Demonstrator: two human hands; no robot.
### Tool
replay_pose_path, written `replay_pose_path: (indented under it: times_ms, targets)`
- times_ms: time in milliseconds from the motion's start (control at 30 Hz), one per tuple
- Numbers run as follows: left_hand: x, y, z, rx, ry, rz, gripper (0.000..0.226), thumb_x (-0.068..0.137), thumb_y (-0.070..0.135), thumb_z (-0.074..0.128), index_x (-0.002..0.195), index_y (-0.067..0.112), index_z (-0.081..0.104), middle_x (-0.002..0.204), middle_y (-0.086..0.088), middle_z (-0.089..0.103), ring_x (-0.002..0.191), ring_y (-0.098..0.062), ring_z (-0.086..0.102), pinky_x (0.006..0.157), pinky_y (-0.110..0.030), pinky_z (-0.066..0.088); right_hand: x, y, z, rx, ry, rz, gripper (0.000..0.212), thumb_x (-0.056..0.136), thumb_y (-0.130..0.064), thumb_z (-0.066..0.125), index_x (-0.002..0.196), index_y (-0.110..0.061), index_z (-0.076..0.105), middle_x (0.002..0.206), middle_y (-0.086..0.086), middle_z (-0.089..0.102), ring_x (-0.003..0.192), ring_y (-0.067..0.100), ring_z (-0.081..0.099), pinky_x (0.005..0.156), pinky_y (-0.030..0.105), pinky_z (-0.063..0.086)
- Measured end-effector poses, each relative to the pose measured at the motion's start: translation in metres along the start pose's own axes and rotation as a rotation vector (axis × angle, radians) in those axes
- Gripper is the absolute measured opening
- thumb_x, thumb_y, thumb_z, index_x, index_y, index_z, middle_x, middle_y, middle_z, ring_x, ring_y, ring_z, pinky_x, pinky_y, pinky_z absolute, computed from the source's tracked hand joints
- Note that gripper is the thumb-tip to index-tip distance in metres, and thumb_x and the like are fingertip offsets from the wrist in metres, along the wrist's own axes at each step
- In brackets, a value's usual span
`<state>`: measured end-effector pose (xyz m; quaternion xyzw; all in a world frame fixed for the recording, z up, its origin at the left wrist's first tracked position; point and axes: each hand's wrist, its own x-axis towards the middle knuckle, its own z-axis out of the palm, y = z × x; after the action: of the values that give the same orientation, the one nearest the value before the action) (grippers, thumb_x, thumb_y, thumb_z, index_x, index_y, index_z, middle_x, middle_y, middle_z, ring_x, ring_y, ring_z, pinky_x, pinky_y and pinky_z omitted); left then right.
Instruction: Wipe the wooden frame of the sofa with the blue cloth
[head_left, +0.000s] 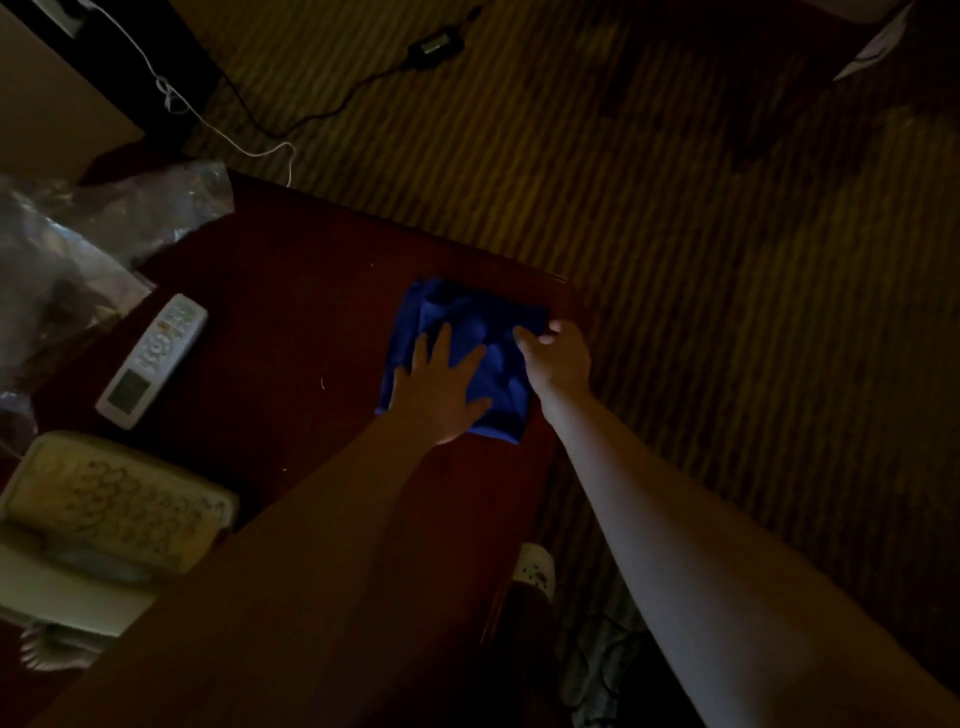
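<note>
While left hand (441, 395) flattens blue cloth (467, 358), right hand (558, 353) pinches its edge.

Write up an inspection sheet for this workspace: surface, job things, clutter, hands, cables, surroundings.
Surface: dark red-brown polished wooden tabletop, dimly lit.
Job's things: crumpled blue cloth lying near the tabletop's far right corner; sofa frame not seen.
Clutter: white remote control; cream push-button telephone; crinkled clear plastic bag, all on the left.
Hands: left hand pressed flat on the cloth, fingers spread; right hand pinches the cloth's right edge.
Cables: thin white cord and black cable with power adapter on the floor.
Surroundings: striped brown carpet; light spotted slipper beside the table.
</note>
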<state>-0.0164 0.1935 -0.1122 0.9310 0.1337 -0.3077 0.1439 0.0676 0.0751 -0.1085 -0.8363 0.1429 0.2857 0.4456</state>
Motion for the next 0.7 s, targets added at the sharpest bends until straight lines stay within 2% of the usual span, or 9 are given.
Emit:
replay_pose_path:
  times_ms: [100, 133, 167, 200, 267, 367, 433, 533, 700]
  targets:
    - [0.001, 0.003, 0.004, 0.029, -0.025, 0.005, 0.079, 0.091, 0.057, 0.047, 0.15, 0.039, -0.002, 0.157, -0.006, -0.021, 0.144, -0.036, -0.015, 0.11, -0.062, 0.013, 0.019, -0.007, 0.0, -0.149, -0.102, 0.037, 0.045, 0.092, -0.034, 0.059, 0.126, -0.006, 0.05, 0.122, 0.012, 0.056, 0.11, 0.028, 0.056, 0.085, 0.035, 0.049]
    - [0.001, 0.004, 0.004, 0.03, -0.028, 0.002, 0.081, 0.09, 0.057, 0.049, 0.15, 0.039, -0.002, 0.157, -0.006, -0.022, 0.144, -0.036, -0.016, 0.11, -0.063, 0.013, 0.025, -0.006, -0.001, -0.2, -0.128, 0.029, 0.027, 0.092, -0.033, 0.059, 0.105, -0.01, 0.057, 0.103, 0.009, 0.059, 0.095, 0.025, 0.059, 0.076, 0.034, 0.05]
    - [0.0, 0.003, 0.003, 0.033, -0.03, 0.002, 0.082, 0.09, 0.056, 0.051, 0.149, 0.04, -0.003, 0.156, -0.006, -0.024, 0.144, -0.036, -0.017, 0.11, -0.063, 0.012, 0.027, -0.005, -0.004, -0.227, -0.128, 0.007, 0.021, 0.092, -0.031, 0.059, 0.081, -0.014, 0.053, 0.082, 0.005, 0.054, 0.08, 0.023, 0.057, 0.068, 0.033, 0.049]
    - [0.0, 0.003, 0.002, 0.039, -0.029, 0.009, 0.084, 0.089, 0.056, 0.052, 0.149, 0.04, -0.005, 0.156, -0.007, -0.025, 0.143, -0.036, -0.017, 0.11, -0.063, 0.012, 0.033, -0.001, -0.006, -0.244, -0.116, -0.008, 0.033, 0.092, -0.029, 0.058, 0.066, -0.017, 0.043, 0.07, 0.002, 0.045, 0.073, 0.022, 0.052, 0.065, 0.033, 0.047]
    - [0.0, 0.007, 0.001, 0.061, -0.031, 0.033, 0.089, 0.087, 0.056, 0.055, 0.149, 0.04, -0.006, 0.156, -0.008, -0.025, 0.143, -0.035, -0.017, 0.112, -0.063, 0.013, 0.04, 0.001, -0.018, -0.2, -0.098, 0.009, 0.04, 0.092, -0.024, 0.058, 0.058, -0.017, 0.038, 0.062, 0.001, 0.041, 0.071, 0.023, 0.05, 0.067, 0.034, 0.046]
    - [0.004, 0.022, -0.001, 0.076, -0.058, 0.052, 0.092, 0.083, 0.058, 0.059, 0.149, 0.042, -0.005, 0.156, -0.009, -0.025, 0.143, -0.035, -0.018, 0.113, -0.062, 0.012, 0.049, 0.003, -0.041, -0.175, -0.134, 0.06, 0.029, 0.093, -0.02, 0.055, 0.065, -0.02, 0.049, 0.07, 0.001, 0.051, 0.072, 0.019, 0.055, 0.077, 0.032, 0.049]
    - [0.007, 0.027, 0.0, 0.071, -0.074, 0.041, 0.094, 0.082, 0.056, 0.061, 0.148, 0.043, -0.005, 0.155, -0.008, -0.026, 0.143, -0.035, -0.019, 0.113, -0.062, 0.009, 0.055, 0.004, -0.054, -0.129, -0.151, 0.099, 0.014, 0.094, -0.017, 0.052, 0.089, -0.012, 0.065, 0.094, 0.009, 0.065, 0.091, 0.023, 0.063, 0.09, 0.039, 0.051]
    - [0.005, 0.024, -0.005, 0.061, -0.097, 0.053, 0.094, 0.083, 0.053, 0.062, 0.148, 0.042, -0.005, 0.155, -0.007, -0.026, 0.143, -0.034, -0.019, 0.113, -0.061, 0.01, 0.051, -0.002, -0.07, -0.038, -0.149, 0.136, 0.026, 0.094, -0.019, 0.056, 0.116, -0.005, 0.062, 0.114, 0.012, 0.064, 0.107, 0.024, 0.061, 0.095, 0.041, 0.05]
    - [-0.023, 0.018, -0.036, -0.1, -0.268, -0.054, 0.089, 0.087, 0.05, 0.059, 0.151, 0.033, -0.001, 0.156, -0.005, -0.024, 0.144, -0.031, -0.017, 0.115, -0.057, 0.013, 0.011, -0.033, -0.078, 0.015, -0.164, 0.094, 0.025, 0.096, -0.019, 0.054, 0.115, -0.006, 0.061, 0.117, 0.013, 0.063, 0.108, 0.023, 0.061, 0.095, 0.039, 0.05]
